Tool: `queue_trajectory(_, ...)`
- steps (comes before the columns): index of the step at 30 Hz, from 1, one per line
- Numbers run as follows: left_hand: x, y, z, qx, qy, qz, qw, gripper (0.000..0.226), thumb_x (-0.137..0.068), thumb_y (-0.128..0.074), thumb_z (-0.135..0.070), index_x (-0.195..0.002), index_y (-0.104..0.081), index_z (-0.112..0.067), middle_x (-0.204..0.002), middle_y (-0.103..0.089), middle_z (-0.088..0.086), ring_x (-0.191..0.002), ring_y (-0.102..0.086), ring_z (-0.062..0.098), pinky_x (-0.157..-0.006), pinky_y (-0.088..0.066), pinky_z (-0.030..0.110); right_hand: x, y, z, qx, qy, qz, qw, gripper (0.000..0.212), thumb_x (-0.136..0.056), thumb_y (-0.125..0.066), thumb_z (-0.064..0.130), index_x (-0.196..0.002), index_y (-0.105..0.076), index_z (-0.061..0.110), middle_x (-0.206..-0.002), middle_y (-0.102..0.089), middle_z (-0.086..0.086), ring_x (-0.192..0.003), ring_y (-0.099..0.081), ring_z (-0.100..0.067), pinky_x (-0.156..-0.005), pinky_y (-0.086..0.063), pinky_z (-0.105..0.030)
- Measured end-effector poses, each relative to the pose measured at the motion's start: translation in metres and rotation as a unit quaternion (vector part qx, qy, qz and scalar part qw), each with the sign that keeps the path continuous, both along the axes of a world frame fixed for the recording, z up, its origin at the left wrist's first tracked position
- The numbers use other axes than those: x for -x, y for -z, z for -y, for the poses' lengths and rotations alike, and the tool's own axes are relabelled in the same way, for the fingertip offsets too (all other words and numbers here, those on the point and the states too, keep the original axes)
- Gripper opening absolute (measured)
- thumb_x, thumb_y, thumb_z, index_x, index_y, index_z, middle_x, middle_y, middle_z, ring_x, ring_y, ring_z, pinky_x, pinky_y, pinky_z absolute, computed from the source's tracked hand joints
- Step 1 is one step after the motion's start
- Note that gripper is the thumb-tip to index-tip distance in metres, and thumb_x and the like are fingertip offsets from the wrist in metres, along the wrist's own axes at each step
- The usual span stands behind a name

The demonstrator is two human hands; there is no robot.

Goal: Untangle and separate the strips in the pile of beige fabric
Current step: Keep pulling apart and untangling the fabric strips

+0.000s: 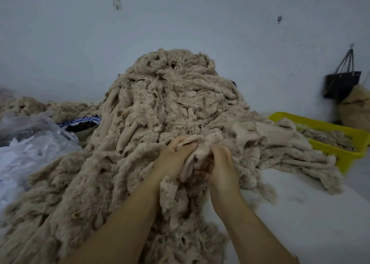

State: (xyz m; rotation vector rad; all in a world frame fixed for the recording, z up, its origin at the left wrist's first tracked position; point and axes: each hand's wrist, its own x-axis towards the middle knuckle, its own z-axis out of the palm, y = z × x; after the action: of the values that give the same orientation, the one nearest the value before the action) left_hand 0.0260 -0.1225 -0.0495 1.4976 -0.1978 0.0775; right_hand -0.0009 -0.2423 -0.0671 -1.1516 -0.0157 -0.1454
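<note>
A tall pile of beige fabric strips [170,95] rises against the wall and spills toward me over the white surface. At its near foot my left hand [174,157] and my right hand [220,163] sit close together. Both grip the same bunched clump of strips [197,153], fingers curled into the cloth. The fingertips of both hands are partly buried in fabric. More frayed strips hang below the clump between my forearms.
A yellow plastic basket [340,157] with strips in it stands at the right. Clear plastic bags [34,143] and a blue-rimmed bowl [84,126] lie at the left. A dark bag [342,83] hangs on the wall at far right. White table surface [300,213] shows at front right.
</note>
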Motion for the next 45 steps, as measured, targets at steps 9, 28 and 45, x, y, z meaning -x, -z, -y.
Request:
queue_trajectory(9,-0.001,0.006,0.009,-0.178,-0.042,0.033,0.983,0.014,-0.096,-0.058,-0.040,-0.100,-0.056,-0.027,-0.084,-0.054,-0.025,-0.075,-0.051,-0.007,-0.057,-0.039,0.005,-0.004,-0.007,0.006,-0.012,0.023,-0.020,0.999,0.020,-0.101,-0.055,0.036,-0.098,-0.065,0.019,-0.089,-0.071,-0.007,-0.077,-0.069,-0.019,-0.067,-0.057,-0.036)
queue_trajectory(28,-0.018,0.051,0.056,-0.363,-0.083,0.039,0.927,0.037,-0.101,-0.044,-0.018,-0.137,-0.054,-0.020,-0.140,-0.049,-0.002,-0.128,-0.048,0.016,-0.100,-0.035,0.020,-0.058,-0.031,0.052,-0.119,0.044,-0.093,0.988,0.042,-0.100,-0.048,0.049,-0.101,-0.061,0.010,-0.092,-0.067,-0.006,-0.080,-0.067,-0.017,-0.061,-0.056,-0.026)
queue_trajectory(45,-0.049,0.030,0.051,-0.573,-0.148,-0.039,0.805,0.026,-0.100,-0.042,-0.024,-0.119,-0.053,-0.011,-0.116,-0.062,0.010,-0.106,-0.059,0.029,-0.083,-0.049,0.035,-0.122,-0.001,0.092,-0.195,0.114,-0.119,0.967,0.028,-0.103,-0.039,0.008,-0.115,-0.063,0.001,-0.088,-0.070,-0.002,-0.074,-0.064,-0.014,-0.053,-0.050,-0.023)
